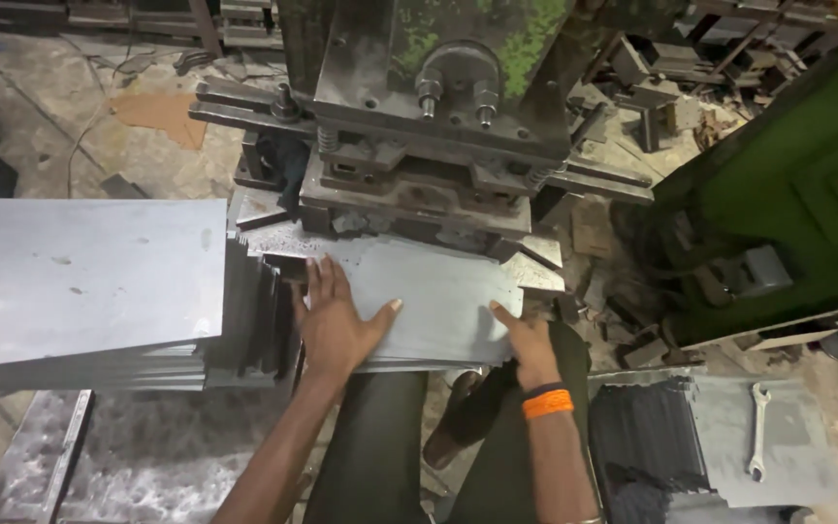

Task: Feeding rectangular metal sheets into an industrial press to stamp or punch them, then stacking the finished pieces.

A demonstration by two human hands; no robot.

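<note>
Head view — left hand (334,325) fingers spread flat on metal sheet (429,296); right hand (528,342) pinching its edge

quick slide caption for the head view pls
Both hands, left hand flat and right hand at the edge, press a metal sheet under a press die.

Sheet (438,296) lies before the press (438,126) — plate stack (80,281) left, spanner (757,427) right.
</note>
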